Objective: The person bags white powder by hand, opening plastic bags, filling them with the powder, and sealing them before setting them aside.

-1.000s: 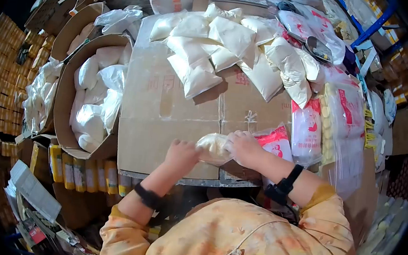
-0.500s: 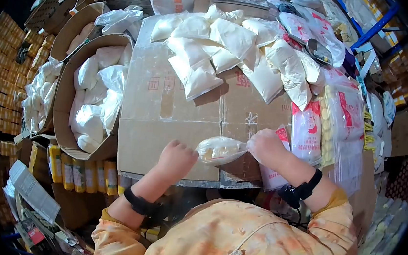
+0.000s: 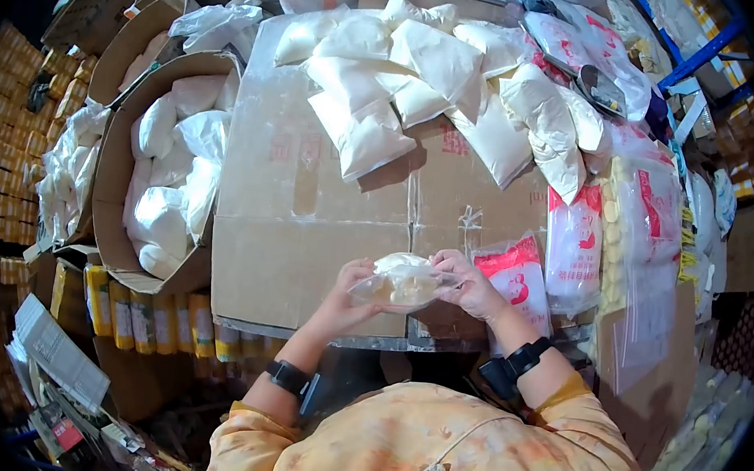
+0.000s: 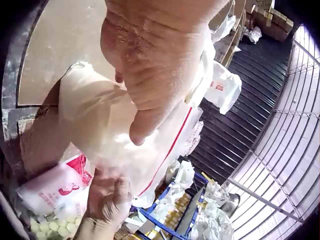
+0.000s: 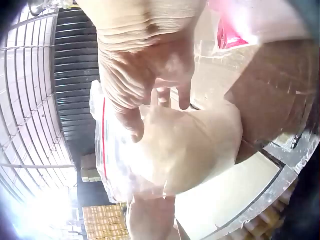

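Observation:
A clear zip bag (image 3: 399, 285) of off-white powder is between my two hands near the cardboard's front edge. Its red zip line shows along the mouth side in both wrist views. My left hand (image 3: 350, 298) grips the bag's left side, with the thumb (image 4: 145, 125) laid over the plastic. At the other side, my right hand (image 3: 472, 286) pinches the bag between thumb (image 5: 131, 122) and fingers. The powder bulges in the bag's lower part (image 5: 200, 145), away from the zip.
Filled powder bags (image 3: 448, 65) lie piled at the cardboard's (image 3: 301, 274) far side. Red-printed packs of plastic bags (image 3: 518, 281) lie by my right hand. To the left stands a carton (image 3: 110, 183) of white bags, with yellow packages (image 3: 142, 317) below it.
Half a second ago my left hand was apart from the bag while the right held its end, farther right. Now both hands hold it, and the bag is turned with its mouth nearer my body.

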`<state>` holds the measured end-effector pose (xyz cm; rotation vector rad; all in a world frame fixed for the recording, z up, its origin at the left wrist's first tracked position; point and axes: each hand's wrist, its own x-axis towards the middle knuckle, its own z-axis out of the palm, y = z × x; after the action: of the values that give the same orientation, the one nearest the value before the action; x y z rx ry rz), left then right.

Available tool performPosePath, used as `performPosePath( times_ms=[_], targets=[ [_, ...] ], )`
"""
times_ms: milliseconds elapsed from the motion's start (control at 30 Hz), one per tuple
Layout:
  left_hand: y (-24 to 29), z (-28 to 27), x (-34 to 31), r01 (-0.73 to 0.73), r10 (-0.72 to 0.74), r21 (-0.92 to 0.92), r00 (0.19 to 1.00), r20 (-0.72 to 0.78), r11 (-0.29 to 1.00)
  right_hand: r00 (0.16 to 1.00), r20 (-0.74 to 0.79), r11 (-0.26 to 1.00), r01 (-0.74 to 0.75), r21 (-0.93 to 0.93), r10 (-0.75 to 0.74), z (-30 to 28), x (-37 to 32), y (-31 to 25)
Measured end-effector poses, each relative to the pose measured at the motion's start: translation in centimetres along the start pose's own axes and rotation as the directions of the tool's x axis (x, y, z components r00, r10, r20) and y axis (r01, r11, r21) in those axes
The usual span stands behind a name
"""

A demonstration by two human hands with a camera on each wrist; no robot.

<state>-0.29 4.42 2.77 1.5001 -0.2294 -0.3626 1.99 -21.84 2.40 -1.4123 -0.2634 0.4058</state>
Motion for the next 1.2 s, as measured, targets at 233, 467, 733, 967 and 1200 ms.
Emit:
performPosePath(
  times_ms=[233,467,733,967,1200],
  targets=[
    [-0.3,0.4,0.1,-0.012,0.022,0.073,0.991,-0.131,0.997,0.981,-0.092,0.955,0.141,-0.261,-0.170,0.5,-0.4,0.2],
    [2.0,0.1,1.0,-0.047,0.077,0.202,0.987,-0.142,0.978,0.958,-0.259,0.989,-0.140,-0.050,0.122,0.7,-0.6,-2.2],
    [-0.5,-0.9,0.2,0.128,-0.166,-0.218,0.972,-0.168,0.968,0.995,-0.031,0.539,0.026,-0.842,-0.096,2.2,2.9,-7.6],
    [-1.3,-1.5,-0.8,0.087,-0.114,-0.136,0.971,-0.208,0.987,0.927,0.370,0.251,0.346,-0.904,0.057,7.2,6.4,-6.0],
    [-2.0,-1.9,-0.7,0.087,-0.091,-0.028,0.979,-0.181,0.996,0.956,0.251,0.467,0.153,-0.871,0.155,8.6,7.2,-6.6]
  ],
)
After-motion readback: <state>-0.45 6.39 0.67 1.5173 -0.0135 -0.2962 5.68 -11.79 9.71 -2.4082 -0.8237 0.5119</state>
